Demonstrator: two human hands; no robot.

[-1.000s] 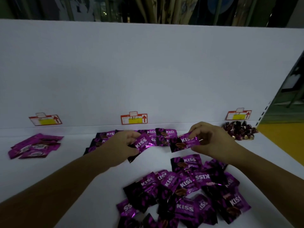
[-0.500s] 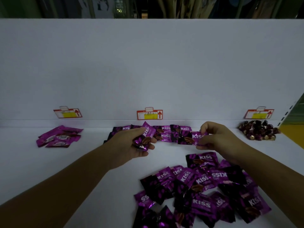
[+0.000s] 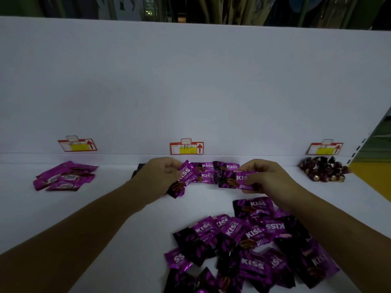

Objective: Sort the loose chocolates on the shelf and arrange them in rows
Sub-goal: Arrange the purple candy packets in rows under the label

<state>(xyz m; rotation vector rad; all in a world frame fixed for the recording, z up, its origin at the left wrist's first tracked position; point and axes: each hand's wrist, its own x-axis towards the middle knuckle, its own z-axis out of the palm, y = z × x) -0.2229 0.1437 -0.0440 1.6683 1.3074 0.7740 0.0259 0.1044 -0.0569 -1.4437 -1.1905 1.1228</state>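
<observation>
My left hand [image 3: 157,176] pinches a purple KISS chocolate packet [image 3: 183,179] that hangs tilted above the white shelf [image 3: 101,210]. My right hand [image 3: 267,178] grips another KISS packet [image 3: 233,179] by its right end, holding it flat beside the row of KISS packets [image 3: 211,170] lined up along the back of the shelf. A loose heap of KISS packets [image 3: 249,244] lies in front, under my right forearm.
A small pile of pink-purple packets of another brand [image 3: 63,176] lies at the left. A heap of dark foil-wrapped chocolates [image 3: 324,169] sits at the right. Three red-and-yellow price tags [image 3: 186,148] hang on the white back panel. The shelf's right edge drops off near a yellow floor.
My left hand has turned its packet from flat to tilted on end. My right hand has brought its packet down close to the right end of the back row.
</observation>
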